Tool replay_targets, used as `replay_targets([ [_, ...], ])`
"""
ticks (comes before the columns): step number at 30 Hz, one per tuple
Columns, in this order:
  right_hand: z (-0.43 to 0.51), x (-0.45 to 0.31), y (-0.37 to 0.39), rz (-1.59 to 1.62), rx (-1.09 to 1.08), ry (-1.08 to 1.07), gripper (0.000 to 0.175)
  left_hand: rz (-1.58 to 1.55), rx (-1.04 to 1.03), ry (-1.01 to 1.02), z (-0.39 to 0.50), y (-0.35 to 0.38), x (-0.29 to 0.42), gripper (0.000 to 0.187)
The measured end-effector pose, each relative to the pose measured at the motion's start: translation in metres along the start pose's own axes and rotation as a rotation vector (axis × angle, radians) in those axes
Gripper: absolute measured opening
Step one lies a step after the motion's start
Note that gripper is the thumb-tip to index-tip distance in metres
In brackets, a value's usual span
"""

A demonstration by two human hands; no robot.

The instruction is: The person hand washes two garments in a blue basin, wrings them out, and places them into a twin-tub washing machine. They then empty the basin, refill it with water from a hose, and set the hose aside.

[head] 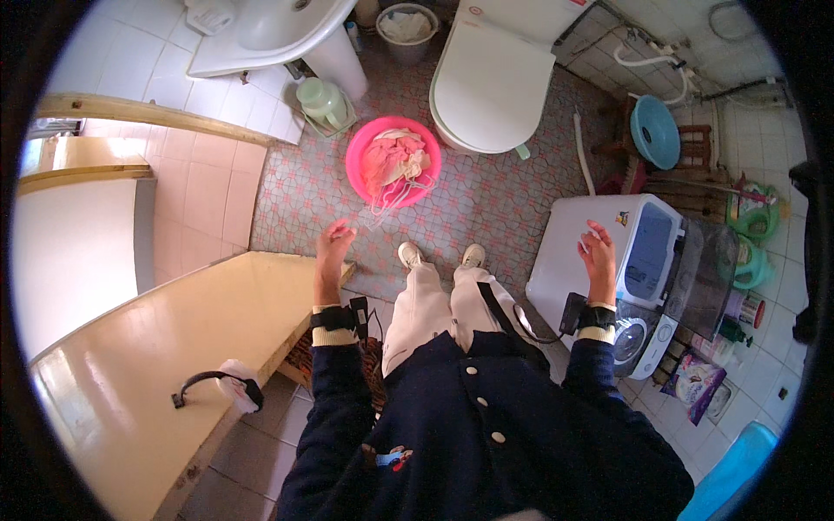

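My left hand (335,239) is raised with loosely bent fingers and nothing visible in it. Just beyond it, on the patterned tile floor, stands a round pink plastic basin (354,177). Pink and cream cloths (399,155) fill the basin, along with several thin white hangers (394,195) that stick out over its near rim. My right hand (597,253), also without anything in it, hovers with parted, bent fingers over the white top of a twin-tub washing machine (583,225). The machine's blue tub (648,251) is uncovered, its dark see-through lid (704,260) tilted back.
Ahead are a closed toilet (495,84), a waste bin (407,36), a pedestal sink (280,39) and a green jug (322,101). A blue basin (655,133) leans at the right, near detergent bottles (752,211). A yellow door (150,325) stands at my left.
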State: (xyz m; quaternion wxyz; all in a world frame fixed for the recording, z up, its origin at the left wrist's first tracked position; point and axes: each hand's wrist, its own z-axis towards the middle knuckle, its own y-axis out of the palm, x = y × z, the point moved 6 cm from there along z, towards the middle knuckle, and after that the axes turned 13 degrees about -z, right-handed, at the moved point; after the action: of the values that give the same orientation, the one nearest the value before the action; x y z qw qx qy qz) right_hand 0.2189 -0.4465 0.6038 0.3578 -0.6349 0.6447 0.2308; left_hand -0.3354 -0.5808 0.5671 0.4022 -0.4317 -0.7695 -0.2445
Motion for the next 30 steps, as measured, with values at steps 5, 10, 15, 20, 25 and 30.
replay_targets([
  [5,-0.002,-0.012,-0.028,-0.041,0.014,0.014,0.033,0.012,0.038,0.086,-0.016,0.034,0.010,0.047],
  [10,-0.003,-0.007,-0.049,0.131,-0.096,0.027,0.031,-0.018,-0.009,0.004,-0.025,0.070,0.006,0.046],
  [15,0.015,0.025,-0.085,0.194,-0.071,0.091,0.027,0.048,0.030,0.033,-0.036,0.082,0.003,0.042],
  [20,0.035,0.048,-0.109,0.212,-0.045,0.155,0.023,0.033,0.164,0.076,-0.060,0.054,0.012,0.038],
  [25,0.042,0.042,-0.091,0.157,-0.130,0.125,0.024,-0.003,0.268,0.077,-0.089,0.016,0.020,0.040],
  [30,0.039,0.023,-0.069,0.075,-0.199,0.075,0.023,-0.059,0.337,0.016,-0.095,-0.022,0.014,0.047],
])
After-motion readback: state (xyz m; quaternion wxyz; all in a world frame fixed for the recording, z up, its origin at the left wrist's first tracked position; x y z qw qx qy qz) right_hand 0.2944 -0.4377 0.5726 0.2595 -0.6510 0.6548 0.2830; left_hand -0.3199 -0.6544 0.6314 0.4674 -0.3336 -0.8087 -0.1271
